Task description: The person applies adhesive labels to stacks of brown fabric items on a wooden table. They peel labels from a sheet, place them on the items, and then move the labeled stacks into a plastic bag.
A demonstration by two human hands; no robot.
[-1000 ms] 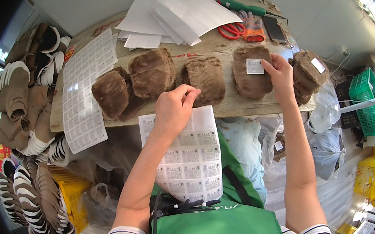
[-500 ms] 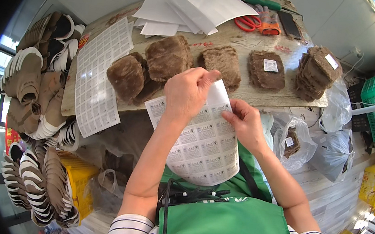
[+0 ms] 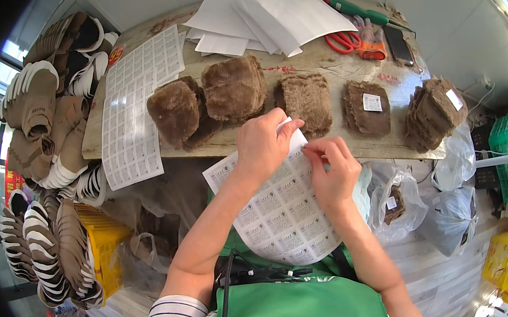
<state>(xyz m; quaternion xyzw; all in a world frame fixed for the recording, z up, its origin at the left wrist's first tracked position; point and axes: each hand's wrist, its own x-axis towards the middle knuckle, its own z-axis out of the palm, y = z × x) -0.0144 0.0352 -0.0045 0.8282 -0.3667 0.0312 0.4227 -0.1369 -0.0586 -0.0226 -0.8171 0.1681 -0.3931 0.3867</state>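
A white sheet of printed labels (image 3: 289, 209) hangs in front of me, its lower end curling over my green apron. My left hand (image 3: 262, 144) grips its top edge between thumb and fingers. At the sheet's upper right edge, my right hand (image 3: 331, 170) is closed in a pinch; whether a single label sits between those fingertips is too small to tell. Just beyond lies a brown furry piece (image 3: 305, 105) without a label. Right of it, another furry piece (image 3: 366, 112) carries a white label (image 3: 372, 102). A taller furry stack (image 3: 431, 119) at the right also has a label on top.
More furry stacks (image 3: 234, 87) and a second label sheet (image 3: 137, 108) lie on the wooden table (image 3: 236, 147). White papers (image 3: 289, 15), red scissors (image 3: 343, 41), a glove (image 3: 369, 40) and a phone (image 3: 398, 46) are behind. Brown shoe uppers (image 3: 38, 96) pile up left; plastic bags (image 3: 448, 212) stand right.
My right hand has gone from holding the sheet's edge to a pinch nearer its top. The sheet has tilted, its lower end swinging right. The view has shifted slightly.
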